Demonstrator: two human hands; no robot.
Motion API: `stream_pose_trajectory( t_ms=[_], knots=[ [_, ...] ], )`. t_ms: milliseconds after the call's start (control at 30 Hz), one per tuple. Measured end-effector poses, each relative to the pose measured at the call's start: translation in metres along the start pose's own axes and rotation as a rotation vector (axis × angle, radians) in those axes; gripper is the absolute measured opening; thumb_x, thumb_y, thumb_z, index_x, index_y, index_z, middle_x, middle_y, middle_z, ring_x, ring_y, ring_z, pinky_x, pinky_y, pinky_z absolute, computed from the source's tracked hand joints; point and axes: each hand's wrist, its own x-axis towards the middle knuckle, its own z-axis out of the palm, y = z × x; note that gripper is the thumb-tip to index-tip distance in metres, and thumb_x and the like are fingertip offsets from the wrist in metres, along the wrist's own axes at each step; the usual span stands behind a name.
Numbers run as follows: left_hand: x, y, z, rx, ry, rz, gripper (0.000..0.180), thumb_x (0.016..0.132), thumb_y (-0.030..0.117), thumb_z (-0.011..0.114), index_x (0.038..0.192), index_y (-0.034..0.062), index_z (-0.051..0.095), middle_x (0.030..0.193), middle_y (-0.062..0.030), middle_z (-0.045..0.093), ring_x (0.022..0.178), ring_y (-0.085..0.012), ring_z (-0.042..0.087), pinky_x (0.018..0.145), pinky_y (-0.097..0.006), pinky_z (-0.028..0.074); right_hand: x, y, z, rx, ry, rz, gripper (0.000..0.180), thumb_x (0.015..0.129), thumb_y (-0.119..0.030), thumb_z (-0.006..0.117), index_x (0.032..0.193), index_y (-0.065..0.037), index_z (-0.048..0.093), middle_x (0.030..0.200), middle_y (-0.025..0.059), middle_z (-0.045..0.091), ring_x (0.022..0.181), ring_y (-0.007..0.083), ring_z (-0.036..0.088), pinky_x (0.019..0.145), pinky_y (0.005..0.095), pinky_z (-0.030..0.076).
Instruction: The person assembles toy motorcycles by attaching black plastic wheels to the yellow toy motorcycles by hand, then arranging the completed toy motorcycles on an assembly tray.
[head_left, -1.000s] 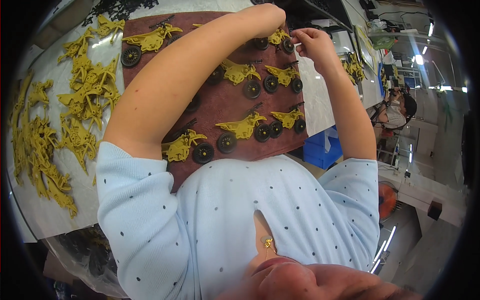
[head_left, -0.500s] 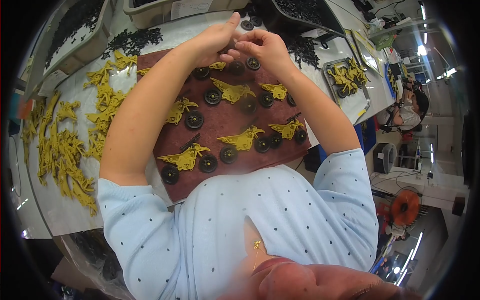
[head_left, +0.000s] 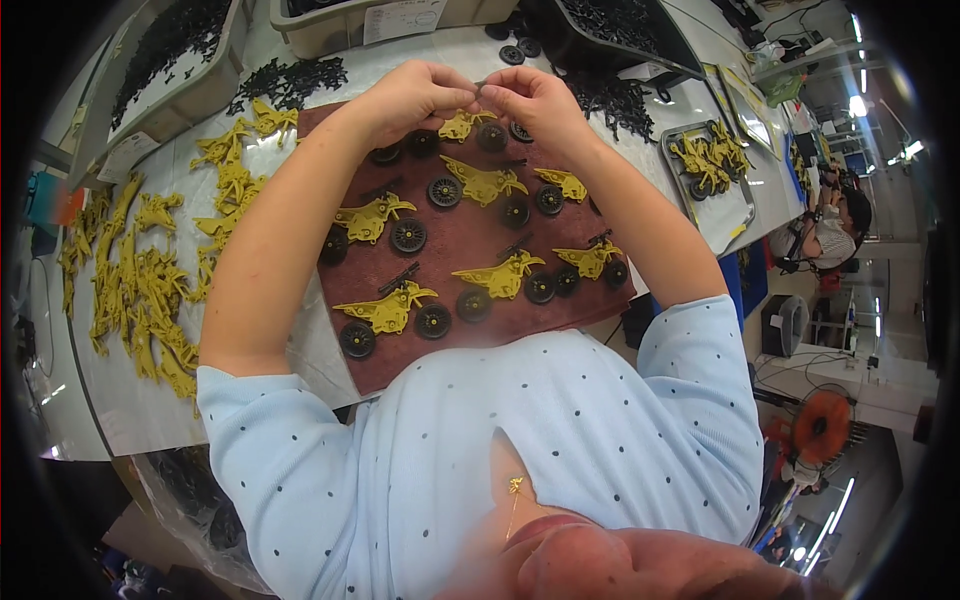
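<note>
My left hand (head_left: 412, 97) and my right hand (head_left: 528, 100) meet at the far edge of a brown mat (head_left: 470, 255), fingertips pinched together on a small dark part (head_left: 483, 86). A yellow toy motorcycle (head_left: 463, 125) lies just beneath the hands. Several more yellow motorcycles with black wheels (head_left: 385, 312) lie in rows on the mat, closer to my body.
Loose yellow motorcycle frames (head_left: 140, 280) are heaped on the white table to the left. Bins of black parts (head_left: 160, 50) stand at the back. A metal tray (head_left: 705, 165) with yellow motorcycles sits to the right. Another person (head_left: 838, 215) is at far right.
Both hands came together from the right side of the mat to its far middle edge. The white sheet my right hand held a second ago is gone from it.
</note>
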Motion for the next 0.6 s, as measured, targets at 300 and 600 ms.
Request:
stream_pose_trajectory(
  t_ms=[300,600],
  knots=[
    [0.008,-0.016,-0.017,1.173,0.209,0.305,0.028,0.08,0.0,0.056,0.105,0.0042,0.067,0.102,-0.0148,0.067,0.088,-0.0269,0.065,0.079,-0.033,0.052,-0.018,-0.011,0.018,-0.659,-0.03,0.034,0.018,0.079,-0.013,0.068,0.091,0.0,0.07,0.072,0.0084,0.067,0.066,0.0108,0.061,0.062,0.0256,0.049],
    [0.0,-0.026,0.003,1.645,0.148,0.259,0.02,0.087,0.016,0.053,0.095,0.0058,0.068,0.097,-0.0092,0.067,0.094,-0.0277,0.063,0.08,-0.038,0.051,-0.022,0.009,0.032,-0.844,0.026,-0.095,0.015,0.078,-0.014,0.065,0.087,-0.001,0.069,0.075,0.0164,0.066,0.069,0.0286,0.064,0.066,0.0358,0.05]
  ],
)
